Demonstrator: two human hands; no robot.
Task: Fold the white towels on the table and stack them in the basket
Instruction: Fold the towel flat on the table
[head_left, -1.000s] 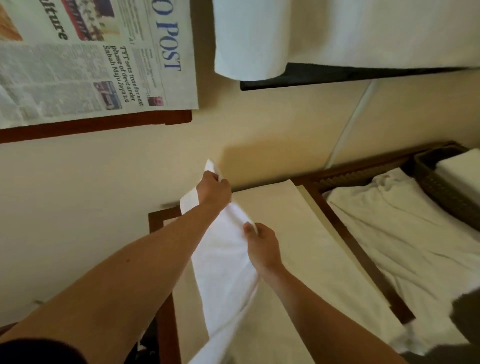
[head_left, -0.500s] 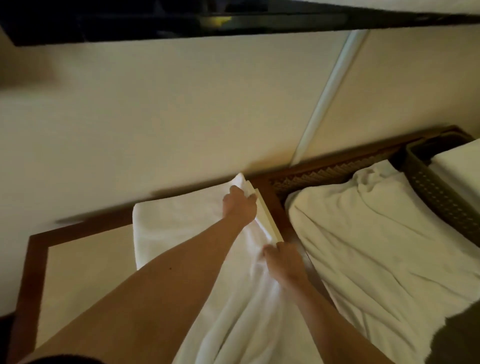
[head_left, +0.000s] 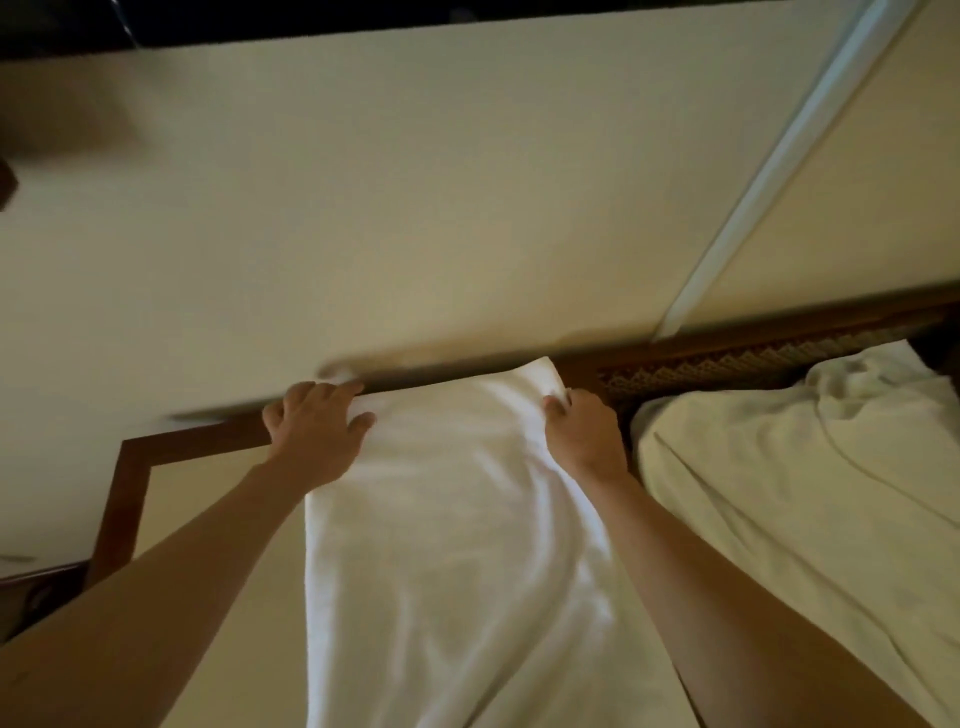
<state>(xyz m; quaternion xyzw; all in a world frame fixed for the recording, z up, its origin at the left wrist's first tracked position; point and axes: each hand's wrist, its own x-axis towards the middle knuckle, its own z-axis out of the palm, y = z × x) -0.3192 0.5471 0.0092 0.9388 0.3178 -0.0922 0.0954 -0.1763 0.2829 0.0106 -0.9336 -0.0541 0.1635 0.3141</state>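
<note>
Towel (head_left: 457, 545), soft and limp, is held at its far corners: left hand (head_left: 317, 421) pressing with spread fingers, right hand (head_left: 582, 431) pinching; corners judged best holds.

Your right hand (head_left: 584, 436): fingers curled under white towel (head_left: 457, 519) corner, tips hidden. Towel's near end cut off by bottom edge. Far towel edge beyond left hand (head_left: 317, 431) fingers smeared by blur. Cream towel pile (head_left: 805, 467) right of your fingers runs off frame.
</note>
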